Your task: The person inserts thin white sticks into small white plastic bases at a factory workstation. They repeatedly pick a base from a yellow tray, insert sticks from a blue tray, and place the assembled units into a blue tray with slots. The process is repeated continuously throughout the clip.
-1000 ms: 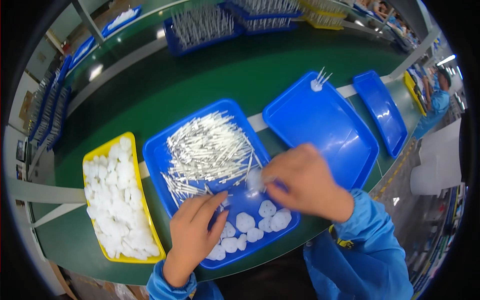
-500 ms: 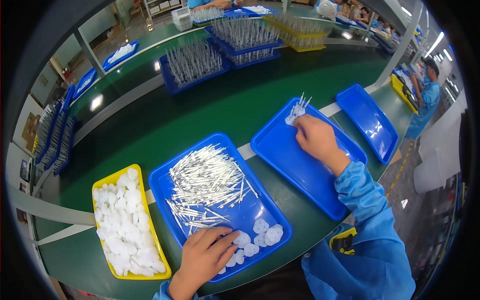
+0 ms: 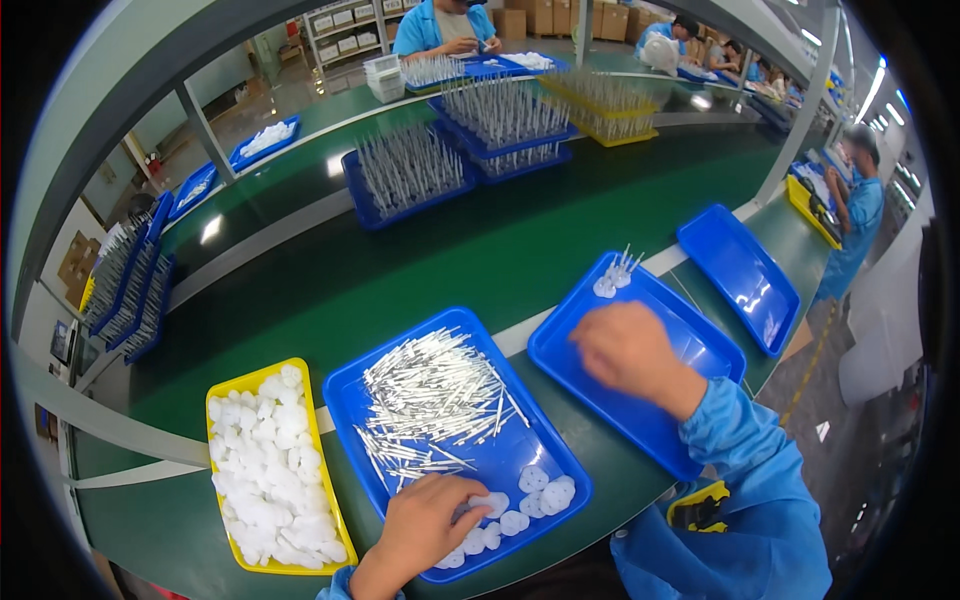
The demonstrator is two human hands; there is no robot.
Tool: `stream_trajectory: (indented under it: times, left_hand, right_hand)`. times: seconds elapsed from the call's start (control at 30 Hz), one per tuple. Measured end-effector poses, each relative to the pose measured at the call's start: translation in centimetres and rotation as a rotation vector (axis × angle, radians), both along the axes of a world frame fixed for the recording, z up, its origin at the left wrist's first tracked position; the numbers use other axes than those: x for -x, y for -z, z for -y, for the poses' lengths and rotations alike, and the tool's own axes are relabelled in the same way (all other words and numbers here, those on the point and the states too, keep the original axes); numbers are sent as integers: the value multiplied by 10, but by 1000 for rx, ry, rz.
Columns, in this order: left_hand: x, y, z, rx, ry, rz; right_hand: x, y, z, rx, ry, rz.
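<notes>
My left hand (image 3: 425, 525) is over the near left part of a blue tray (image 3: 560, 440), thumb and forefinger closed on a translucent white disc (image 3: 493, 503). More white discs (image 3: 545, 492) lie along that tray's near edge. A heap of thin white sticks with dark ends (image 3: 430, 390) fills its far part. My right hand (image 3: 625, 350) hovers above a second blue tray (image 3: 645, 430) to the right, its fingers smeared by motion. In that tray's far corner, a few thin sticks (image 3: 625, 263) stand upright in white discs (image 3: 606, 287), apart from the hand.
A yellow tray (image 3: 335, 490) piled with white discs stands at the left. Another blue tray (image 3: 745, 285) lies far right. Across the green table (image 3: 440, 260), blue trays of upright sticks (image 3: 410, 180) stand near yellow ones (image 3: 620, 130). Co-workers (image 3: 450, 30) sit beyond; another person (image 3: 855, 210) stands right.
My right hand has drawn back from the far corner, leaving the sticks and discs there. My left thumb and forefinger have closed on a disc. The view has shifted, showing more of the far side.
</notes>
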State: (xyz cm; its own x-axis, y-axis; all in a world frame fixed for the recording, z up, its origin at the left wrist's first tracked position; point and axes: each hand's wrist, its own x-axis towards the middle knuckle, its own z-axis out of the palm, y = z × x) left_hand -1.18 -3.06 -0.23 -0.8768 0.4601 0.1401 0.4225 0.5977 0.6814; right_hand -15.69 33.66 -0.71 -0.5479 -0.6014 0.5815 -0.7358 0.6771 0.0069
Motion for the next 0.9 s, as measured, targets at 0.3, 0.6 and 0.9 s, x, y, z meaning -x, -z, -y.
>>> stream_trajectory:
  times: [0.3,0.6,0.9]
  left_hand:
    - [21,35,-2,-972,-381,421]
    - [19,31,6,-998,-506,306]
    - [20,30,8,-1043,-536,302]
  right_hand:
    - [-24,-7,111,-632,-482,-79]
    - [-23,-8,121,-332,-433,81]
    - [-34,-2,145,-278,-368,202]
